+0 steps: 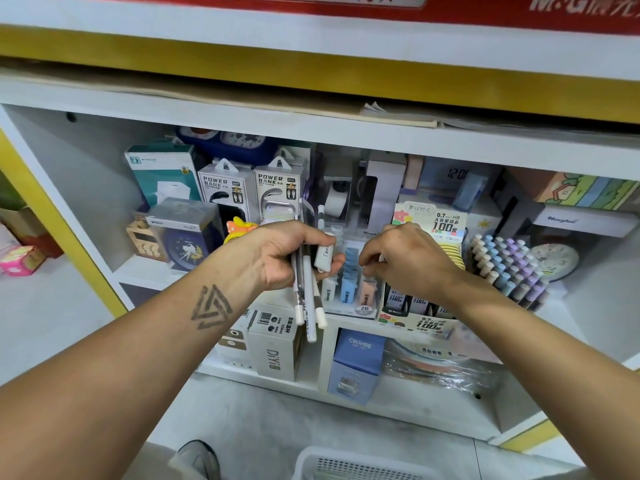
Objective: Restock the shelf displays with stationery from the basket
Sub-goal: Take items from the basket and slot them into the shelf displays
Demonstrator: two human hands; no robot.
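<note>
My left hand (284, 252) grips several white-and-black pens (308, 306) that hang down from the fist, and a small white eraser pack (325, 255) is held at its fingertips. My right hand (405, 259) hovers just right of it, fingers curled down over a clear display tray of blue, white and peach eraser packs (349, 282) on the shelf; whether it pinches one is hidden. The white basket (346, 465) lies on the floor at the bottom edge.
Power bank boxes (252, 192), a blue alarm clock (187, 244) and a tape dispenser (337, 199) fill the shelf's back. A pencil-lead display (426, 306) and pastel pen rack (509, 268) stand right. DiYi (273, 344) and CRUHRE (358, 365) boxes sit below.
</note>
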